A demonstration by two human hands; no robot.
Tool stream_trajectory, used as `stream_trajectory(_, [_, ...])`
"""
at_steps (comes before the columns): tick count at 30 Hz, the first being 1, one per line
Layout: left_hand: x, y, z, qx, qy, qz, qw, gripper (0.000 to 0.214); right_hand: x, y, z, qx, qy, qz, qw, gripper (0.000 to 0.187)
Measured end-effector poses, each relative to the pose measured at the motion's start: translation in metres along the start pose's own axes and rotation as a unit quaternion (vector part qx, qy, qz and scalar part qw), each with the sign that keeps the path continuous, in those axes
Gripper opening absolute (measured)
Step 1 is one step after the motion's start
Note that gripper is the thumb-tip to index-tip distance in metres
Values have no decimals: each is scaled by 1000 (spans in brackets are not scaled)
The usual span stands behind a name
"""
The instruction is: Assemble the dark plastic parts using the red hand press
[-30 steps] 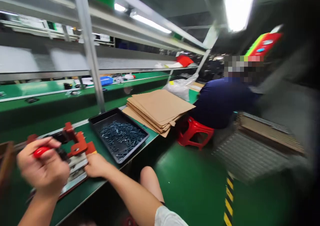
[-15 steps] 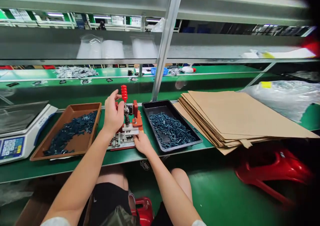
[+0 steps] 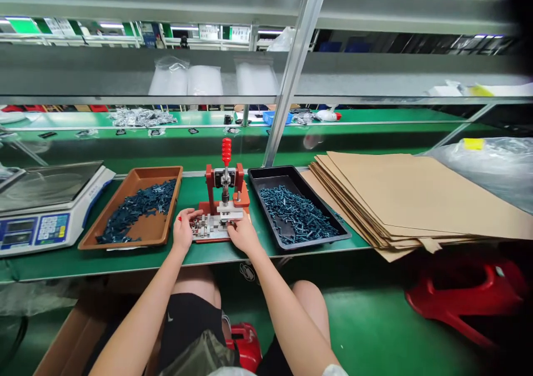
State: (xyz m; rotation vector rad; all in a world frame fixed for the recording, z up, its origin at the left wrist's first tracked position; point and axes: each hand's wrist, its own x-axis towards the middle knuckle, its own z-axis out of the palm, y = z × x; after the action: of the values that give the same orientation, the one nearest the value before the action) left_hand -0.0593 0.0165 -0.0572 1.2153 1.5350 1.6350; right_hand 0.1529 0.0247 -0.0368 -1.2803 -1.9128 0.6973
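A red and silver toggle-clamp fixture (image 3: 212,227) stands near the table's front edge, its red lever grip (image 3: 226,152) pointing straight up. My left hand (image 3: 183,232) is at the fixture's left end, fingers curled round a side handle; a bit of red shows at the hand. At the right part of the metal block (image 3: 230,214), my right hand (image 3: 242,232) is closed, with its thumb against the front. Whatever lies between its fingers is hidden. On the left is a brown tray (image 3: 85,242) of dark blue flat parts, on the right a black tray (image 3: 287,246) of small dark blue pins.
A digital scale (image 3: 54,229) sits at the far left. Brown cardboard sheets (image 3: 400,192) are stacked on the right and overhang the front edge. A metal post (image 3: 296,59) rises behind the trays. A red stool (image 3: 466,295) stands at lower right.
My left hand has left the upright red lever and come down to the fixture's left end. My right hand stays at the block. The view has shifted slightly left.
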Motion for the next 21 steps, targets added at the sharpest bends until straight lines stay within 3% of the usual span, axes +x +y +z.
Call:
stream_trajectory(2, [4, 2, 0, -34, 6, -17, 999, 54, 5, -2, 3, 13, 20, 12, 1000, 33])
stream_trajectory(5, [-7, 9, -1, 21, 41, 1, 999, 53, 7, -4, -1, 24, 40, 18, 999, 33])
stream_trajectory(7, [-36, 15, -6, 90, 99, 35, 990, 55, -4, -8, -7, 10, 49, 13, 999, 27])
stream_trajectory(9, [-81, 18, -14, 121, 125, 51, 983, 64, -26, -15, -8, 6, 71, -1, 997, 23])
stream_trajectory(11, [-132, 17, -20, 69, 53, -12, 996, 64, -60, -24, 1, 39, 77, -24, 996, 20])
stream_trajectory(13, [-173, 12, -25, -28, -33, -132, 990, 63, -97, -35, 19, 79, 2, -61, 995, 19])
stream_trajectory(15, [-196, 6, -30, -98, -75, -233, 965, 62, -128, -45, 39, 88, -81, -79, 990, 21])
stream_trajectory(18, [-201, -6, -54, -101, -85, -311, 941, 64, -147, -55, 55, 83, -149, -74, 982, 28])
stream_trajectory(21, [-192, -23, -108, 1, -70, -314, 947, 64, -132, -49, 30, 85, -155, -74, 981, 38])
